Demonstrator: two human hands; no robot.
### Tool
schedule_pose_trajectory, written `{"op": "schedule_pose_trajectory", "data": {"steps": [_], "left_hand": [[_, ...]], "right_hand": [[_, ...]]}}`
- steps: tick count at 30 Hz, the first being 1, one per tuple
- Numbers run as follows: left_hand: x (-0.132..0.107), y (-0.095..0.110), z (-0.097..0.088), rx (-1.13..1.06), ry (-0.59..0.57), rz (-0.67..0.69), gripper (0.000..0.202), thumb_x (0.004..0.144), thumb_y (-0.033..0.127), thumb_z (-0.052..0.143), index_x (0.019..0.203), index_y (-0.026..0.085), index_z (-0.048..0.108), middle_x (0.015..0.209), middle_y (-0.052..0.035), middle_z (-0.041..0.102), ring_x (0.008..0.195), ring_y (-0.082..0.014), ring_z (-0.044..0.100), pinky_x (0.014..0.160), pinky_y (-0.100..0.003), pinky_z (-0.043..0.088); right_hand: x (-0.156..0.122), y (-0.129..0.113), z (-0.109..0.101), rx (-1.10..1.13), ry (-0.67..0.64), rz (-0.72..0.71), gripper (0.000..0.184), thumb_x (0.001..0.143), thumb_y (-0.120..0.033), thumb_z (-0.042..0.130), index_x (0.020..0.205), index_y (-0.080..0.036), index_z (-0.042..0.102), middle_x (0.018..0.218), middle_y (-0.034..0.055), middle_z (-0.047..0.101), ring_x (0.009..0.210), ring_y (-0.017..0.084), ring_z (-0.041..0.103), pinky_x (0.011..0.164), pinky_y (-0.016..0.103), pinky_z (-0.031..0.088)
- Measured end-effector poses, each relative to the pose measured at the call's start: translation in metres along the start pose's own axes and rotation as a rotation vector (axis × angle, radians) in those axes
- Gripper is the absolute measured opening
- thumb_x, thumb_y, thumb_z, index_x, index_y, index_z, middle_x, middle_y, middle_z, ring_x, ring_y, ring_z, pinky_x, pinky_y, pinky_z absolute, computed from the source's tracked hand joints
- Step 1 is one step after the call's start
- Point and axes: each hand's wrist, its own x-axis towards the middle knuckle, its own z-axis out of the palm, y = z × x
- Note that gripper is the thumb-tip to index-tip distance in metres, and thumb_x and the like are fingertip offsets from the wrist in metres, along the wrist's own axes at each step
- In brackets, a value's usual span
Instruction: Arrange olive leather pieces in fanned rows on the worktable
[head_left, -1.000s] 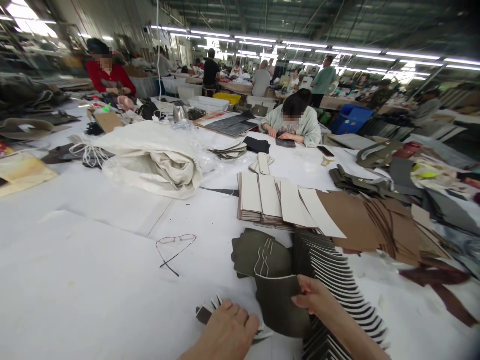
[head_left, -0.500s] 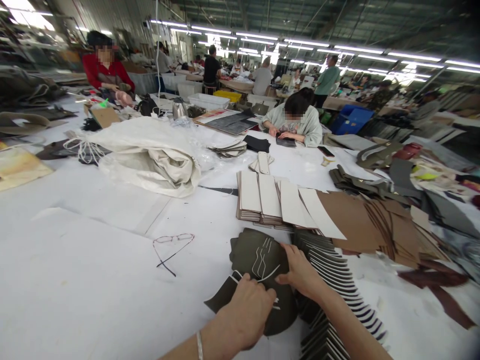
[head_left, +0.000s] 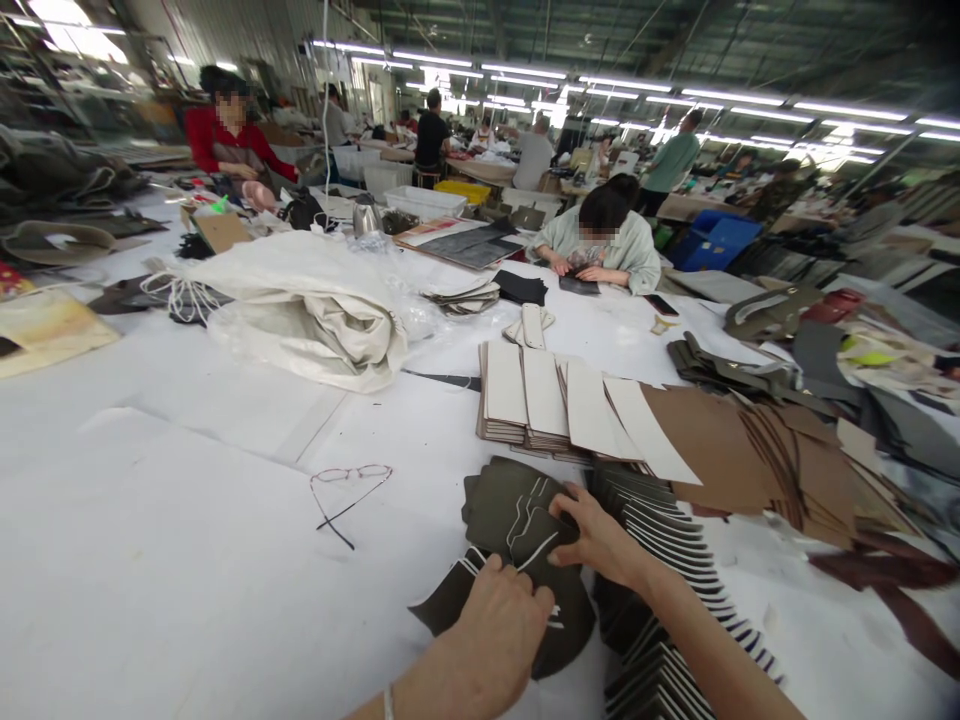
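Several dark olive leather-like pieces with pale cut edges overlap in a small loose stack on the white table. My left hand is closed at the near side of this stack, its curled fingers on a piece and its palm hiding part of it. At the stack's right side, my right hand touches the top piece with bent fingers, thumb and forefinger apart. Just right of it, partly behind my forearm, runs a long fanned row of dark pieces with pale edges.
Beyond the stack lie white-faced boards and brown sheets. Folded eyeglasses rest to the left, with a bulky white cloth bag behind. Across the table a person handles a dark piece.
My right fingers have drawn in from the stack's right edge onto the top piece. Fewer pale edges show on top now. My left hand stays in nearly the same place.
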Motion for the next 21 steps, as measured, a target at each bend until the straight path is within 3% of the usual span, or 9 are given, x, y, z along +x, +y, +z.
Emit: {"op": "schedule_pose_trajectory", "data": {"steps": [3,9,14,19,21], "left_hand": [[0.000,0.001,-0.005,-0.024,-0.048,-0.015,0.023,0.076,0.016,0.055,0.099,0.014,0.057,0.094,-0.0126,0.066,0.091,-0.0262,0.061,0.095,-0.045,0.039],[0.000,0.003,-0.014,-0.039,-0.097,-0.021,0.028,0.076,0.017,0.057,0.104,0.011,0.058,0.099,-0.0143,0.065,0.095,-0.0267,0.061,0.096,-0.045,0.038],[-0.001,0.004,-0.015,-0.022,-0.142,-0.026,0.032,0.077,0.016,0.056,0.108,0.010,0.057,0.100,-0.0147,0.065,0.096,-0.0279,0.060,0.094,-0.045,0.041],[-0.010,0.002,-0.001,0.001,-0.042,-0.015,0.033,0.075,0.020,0.062,0.107,0.012,0.058,0.100,-0.0121,0.063,0.094,-0.0269,0.060,0.090,-0.046,0.045],[-0.016,0.000,0.009,0.039,0.088,-0.015,0.025,0.074,0.023,0.065,0.098,0.015,0.059,0.101,-0.0108,0.062,0.092,-0.0261,0.059,0.081,-0.042,0.049]], "right_hand": [[0.004,0.006,0.003,-0.005,-0.003,0.009,0.040,0.056,-0.027,0.080,0.087,-0.022,0.055,0.124,0.0085,0.042,0.118,0.028,0.047,0.097,0.037,0.040],[-0.005,0.004,0.011,-0.059,0.081,0.003,0.036,0.062,-0.031,0.078,0.088,-0.023,0.055,0.116,0.0061,0.042,0.104,0.024,0.053,0.087,0.036,0.043],[-0.021,-0.011,0.013,-0.136,0.175,-0.004,0.028,0.068,-0.030,0.073,0.089,-0.024,0.056,0.121,0.0085,0.044,0.112,0.030,0.049,0.089,0.046,0.037],[-0.045,-0.029,0.023,-0.149,0.268,-0.057,0.024,0.072,-0.019,0.066,0.093,-0.024,0.056,0.126,0.0106,0.047,0.120,0.031,0.044,0.095,0.049,0.034],[-0.055,-0.035,0.032,-0.075,0.257,-0.122,0.026,0.075,-0.014,0.059,0.099,-0.024,0.054,0.120,0.0099,0.054,0.114,0.029,0.050,0.094,0.047,0.037]]}}
